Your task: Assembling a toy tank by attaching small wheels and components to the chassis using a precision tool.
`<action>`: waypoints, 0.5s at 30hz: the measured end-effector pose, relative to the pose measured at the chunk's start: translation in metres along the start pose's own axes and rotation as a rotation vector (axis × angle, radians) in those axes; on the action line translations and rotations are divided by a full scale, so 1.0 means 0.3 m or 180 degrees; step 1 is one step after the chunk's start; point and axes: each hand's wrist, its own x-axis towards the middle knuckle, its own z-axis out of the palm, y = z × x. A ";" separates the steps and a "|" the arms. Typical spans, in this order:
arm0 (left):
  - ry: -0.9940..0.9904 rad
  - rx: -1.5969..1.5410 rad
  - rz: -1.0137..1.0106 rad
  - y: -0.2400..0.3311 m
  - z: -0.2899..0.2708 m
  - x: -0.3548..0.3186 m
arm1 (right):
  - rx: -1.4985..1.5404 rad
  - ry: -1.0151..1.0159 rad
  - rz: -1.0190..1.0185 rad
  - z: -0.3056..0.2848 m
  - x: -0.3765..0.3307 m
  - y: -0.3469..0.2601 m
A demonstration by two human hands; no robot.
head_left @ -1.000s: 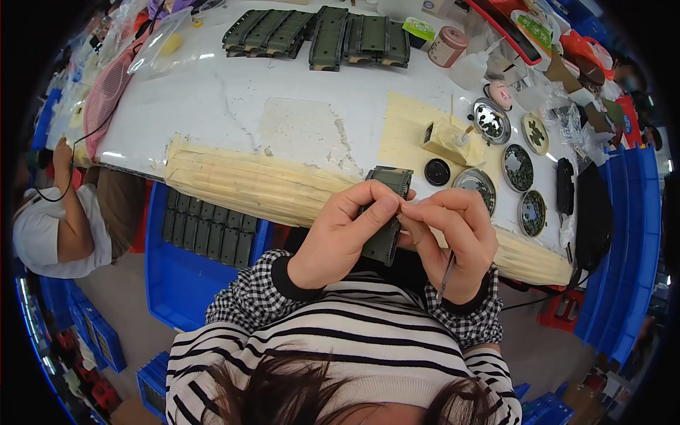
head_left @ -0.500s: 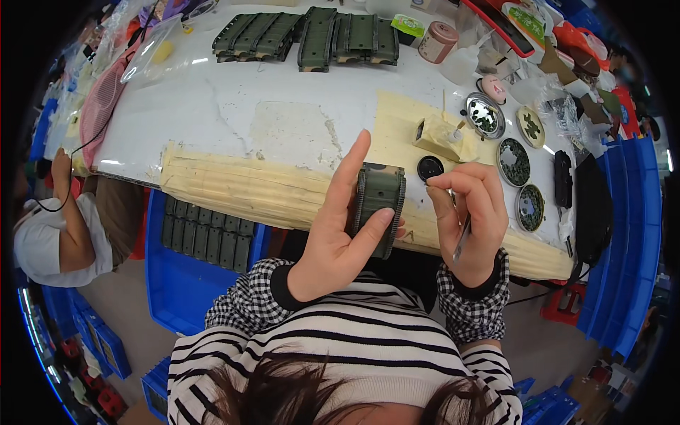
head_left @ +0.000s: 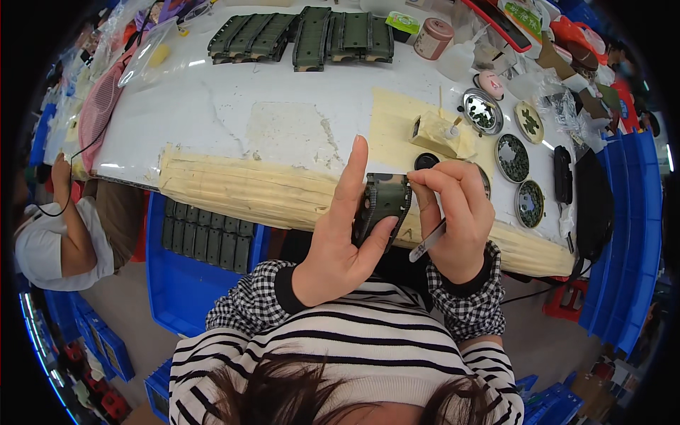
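My left hand is closed on a dark green plastic part with toothed edges and camouflage patches, thumb across its face and index finger stretched upward. My right hand has its thumb and index fingertips pinched together at the part's upper right corner. Whatever lies between those fingertips is too small to make out. A slim flat metal tool is tucked under the fingers of the same hand, its blunt end pointing down and left. Just beyond the right fingers sits a round black lid or dish, partly covered.
Similar green parts lie at the table's back, and several more fill a blue bin below left. Round dishes of small green pieces stand on the right, near a tape-wrapped block. Another person's arm shows at far left.
My right hand has moved left, bringing its fingertips from beside the green part to its upper right corner. The metal tool has swung leftward, and the part has tilted slightly.
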 end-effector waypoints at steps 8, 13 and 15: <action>0.0302 -0.0155 -0.0071 -0.019 0.015 -0.018 | 0.0171 -0.0227 0.0090 -0.021 -0.019 -0.025; 0.0131 -0.0149 -0.0042 -0.028 0.022 -0.018 | -0.0193 -0.0340 -0.0017 -0.034 -0.055 -0.040; -0.0106 0.0010 0.0030 -0.026 0.007 0.000 | 0.0054 -0.0429 0.0266 -0.057 -0.059 -0.034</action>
